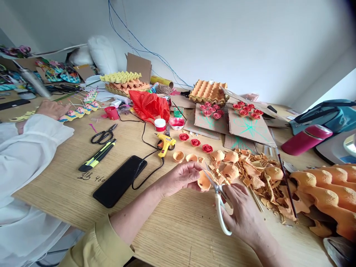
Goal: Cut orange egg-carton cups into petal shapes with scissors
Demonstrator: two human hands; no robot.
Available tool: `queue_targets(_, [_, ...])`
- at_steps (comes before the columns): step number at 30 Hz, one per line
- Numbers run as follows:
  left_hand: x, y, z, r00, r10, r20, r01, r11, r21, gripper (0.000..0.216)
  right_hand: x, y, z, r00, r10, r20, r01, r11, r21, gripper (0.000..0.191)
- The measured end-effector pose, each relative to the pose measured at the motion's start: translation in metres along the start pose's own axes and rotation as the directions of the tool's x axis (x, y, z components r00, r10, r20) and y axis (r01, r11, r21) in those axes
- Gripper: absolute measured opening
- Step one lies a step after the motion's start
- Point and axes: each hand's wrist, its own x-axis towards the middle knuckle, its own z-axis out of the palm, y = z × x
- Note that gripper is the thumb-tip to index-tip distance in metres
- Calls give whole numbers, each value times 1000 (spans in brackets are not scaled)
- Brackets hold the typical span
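Over the table (172,233), left hand (179,178) pinches an orange cup (204,181), right hand (246,213) grips scissors (220,209)

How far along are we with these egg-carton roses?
Done: red roses sit on the cardboard sheets, with three loose roses on the table. In hand: the left hand holds an orange cup while the right hand snips it with scissors. Left, likely: two unpainted cups by the glue gun, the heap of cut pieces and the uncut carton.
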Motion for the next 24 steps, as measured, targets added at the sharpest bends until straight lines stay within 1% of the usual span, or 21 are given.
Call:
queue_targets(5, [-1,0,-1,1000,-22,-10,22,999,28,36,-2,1,-2,999,-14,31,14,1000,-4,20])
queue_targets(10, [0,0,-3,1000,-21,-3,21,999,39,37,-3,0,-2,1000,-23,14,22,999,34,27])
queue_targets(13, [0,0,-4,1000,-8,1,8,1000,22,34,-4,-1,-2,999,-46,8,45,998,51,28])
queue_targets(17, [0,-1,-6,1000,13,-23,-13,999,-33,31,-4,-3,-1,997,-78,-11,79,996,47,28])
queue_targets(20, [0,1,-6,1000,7,-19,-8,999,-38,37,-4,-3,-1,998,-46,-29,47,998,31,28])
queue_targets(22, [0,3,-4,1000,10,-18,-10,1000,-11,42,-4,-2,-1,999,-16,-33,17,1000,23,26])
queue_targets(24, [0,5,-3,999,30,-26,-29,999,23,43,-4,-1,-2,999,-10,-33,10,1000,15,25])
